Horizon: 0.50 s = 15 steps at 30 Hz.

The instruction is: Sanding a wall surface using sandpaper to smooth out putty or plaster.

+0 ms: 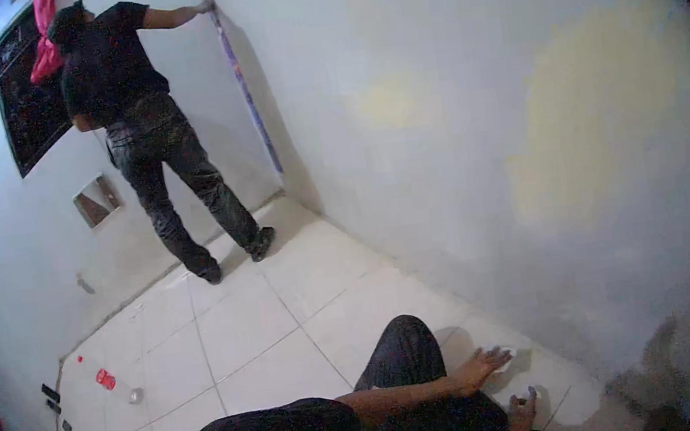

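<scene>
My left hand (483, 368) reaches out past my bent knee, low over the white tiled floor (258, 351), its fingers extended. A small white thing (507, 354) shows at its fingertips; whether it is gripped is unclear. Nearer to me, my right hand (523, 411) is raised with its thumb and fingers bent. Something pale shows beside its fingertips, too small to name. Both hands are close to the foot of the white wall (448, 202), which has yellowish patches.
Another person (135, 112) stands by the corner, one hand on a long patterned strip (244, 85). A clear bottle with a red label (106, 379) lies on the floor at left. Several black pieces (51, 393) line the left wall. A pink cloth (46, 55) hangs at the window (31, 93).
</scene>
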{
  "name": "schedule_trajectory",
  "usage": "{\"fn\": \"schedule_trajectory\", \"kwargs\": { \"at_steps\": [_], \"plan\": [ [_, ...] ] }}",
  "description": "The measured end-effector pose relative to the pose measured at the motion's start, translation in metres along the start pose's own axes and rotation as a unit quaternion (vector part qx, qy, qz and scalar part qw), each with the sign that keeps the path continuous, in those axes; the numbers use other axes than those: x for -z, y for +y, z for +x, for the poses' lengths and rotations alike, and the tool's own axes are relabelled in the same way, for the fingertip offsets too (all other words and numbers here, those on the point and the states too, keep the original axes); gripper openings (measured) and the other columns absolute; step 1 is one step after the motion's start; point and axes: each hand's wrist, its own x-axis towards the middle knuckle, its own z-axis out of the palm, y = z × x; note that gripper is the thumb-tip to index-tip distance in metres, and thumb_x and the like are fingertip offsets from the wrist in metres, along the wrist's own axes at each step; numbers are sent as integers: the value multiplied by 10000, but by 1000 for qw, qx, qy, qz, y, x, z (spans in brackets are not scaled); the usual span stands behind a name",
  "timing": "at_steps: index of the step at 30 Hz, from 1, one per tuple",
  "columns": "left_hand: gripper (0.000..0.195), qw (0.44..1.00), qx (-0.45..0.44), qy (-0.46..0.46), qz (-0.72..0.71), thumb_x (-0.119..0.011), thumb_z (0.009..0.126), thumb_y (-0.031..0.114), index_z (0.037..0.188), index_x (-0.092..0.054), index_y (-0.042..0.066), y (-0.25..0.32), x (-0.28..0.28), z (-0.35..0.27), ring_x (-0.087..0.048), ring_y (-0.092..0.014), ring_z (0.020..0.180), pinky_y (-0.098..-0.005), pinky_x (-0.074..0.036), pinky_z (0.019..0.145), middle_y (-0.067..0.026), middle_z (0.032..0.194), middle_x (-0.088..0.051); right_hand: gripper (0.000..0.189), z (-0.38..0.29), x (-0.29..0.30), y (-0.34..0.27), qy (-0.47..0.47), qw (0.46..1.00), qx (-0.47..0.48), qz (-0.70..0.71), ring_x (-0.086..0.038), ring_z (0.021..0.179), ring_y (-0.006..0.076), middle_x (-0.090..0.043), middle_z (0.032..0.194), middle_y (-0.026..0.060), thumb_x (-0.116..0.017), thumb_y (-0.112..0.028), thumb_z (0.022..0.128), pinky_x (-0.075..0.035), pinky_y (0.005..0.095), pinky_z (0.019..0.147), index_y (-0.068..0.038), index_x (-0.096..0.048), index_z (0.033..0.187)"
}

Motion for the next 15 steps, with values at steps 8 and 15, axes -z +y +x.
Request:
{"fn": "schedule_trajectory", "kwargs": {
  "at_steps": [8,15],
  "plan": [
    [876,975,-140,-171,6,-640,743,242,1502,-222,112,16,-10,-18,-279,-331,1395,-576,-197,1103,-156,1524,-272,526,-4,-3,9,-26,998,-51,-21,-595,821,312,-623,946,199,-620,-215,869,-469,435,783,-72,-428,1338],
    [648,973,-164,-156,32,-483,859,128,1472,-278,86,16,10,-20,-354,-347,1342,-510,-260,1097,-164,1481,-342,523,-8,-6,12,-9,999,-29,-43,-592,808,298,-623,943,190,-622,-207,867,-473,423,762,-67,-433,1334]
  ]
}}
